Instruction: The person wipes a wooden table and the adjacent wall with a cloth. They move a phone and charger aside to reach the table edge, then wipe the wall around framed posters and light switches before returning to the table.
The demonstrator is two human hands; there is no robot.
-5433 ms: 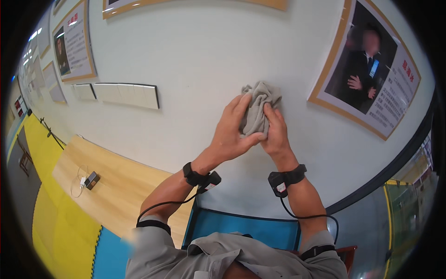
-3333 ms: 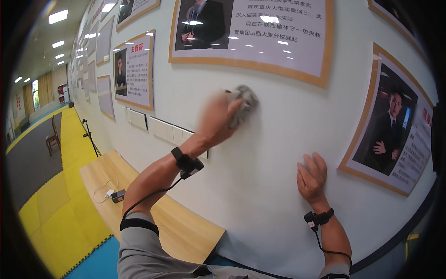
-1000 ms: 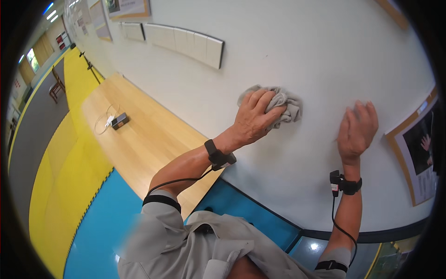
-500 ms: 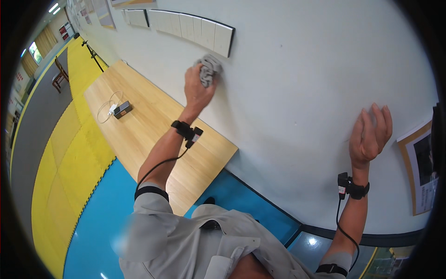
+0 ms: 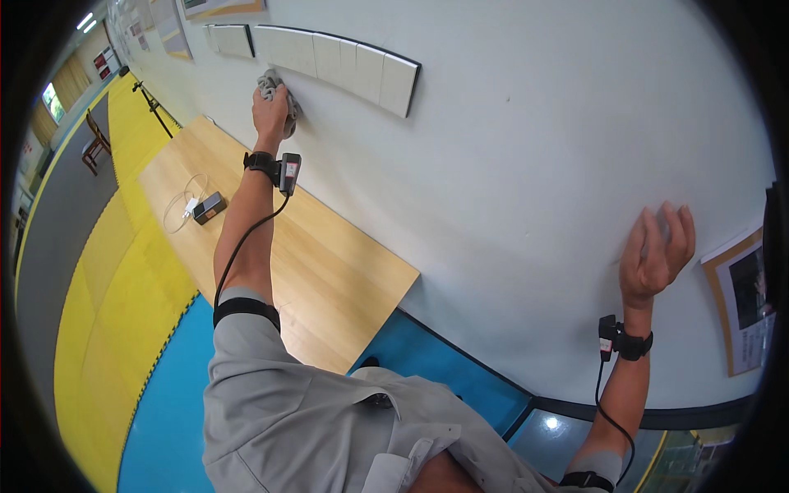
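Note:
A crumpled grey cloth (image 5: 289, 113) is bunched in my left hand (image 5: 269, 115), whose fingers are closed round it. That hand presses the cloth to the white wall (image 5: 526, 156), just under the left end of a long row of white panels (image 5: 337, 59). Over on the right, my right hand (image 5: 655, 255) lies against the same wall with its fingers stretched upward, holding nothing. Each wrist wears a black strap with a small boxy device and a cable.
Below the left arm, a light wooden table (image 5: 345, 263) stands along the wall, bearing a small dark box (image 5: 209, 208) with a cable. A framed sheet (image 5: 744, 296) hangs beyond my right hand. Yellow mats (image 5: 99, 329) and blue flooring (image 5: 173, 411) lie left; a chair (image 5: 95, 146) stands farther off.
My left hand has slid the grey cloth leftward and slightly up along the wall, from beneath the panels' right part to near their left end. The right hand stays nearly where it was.

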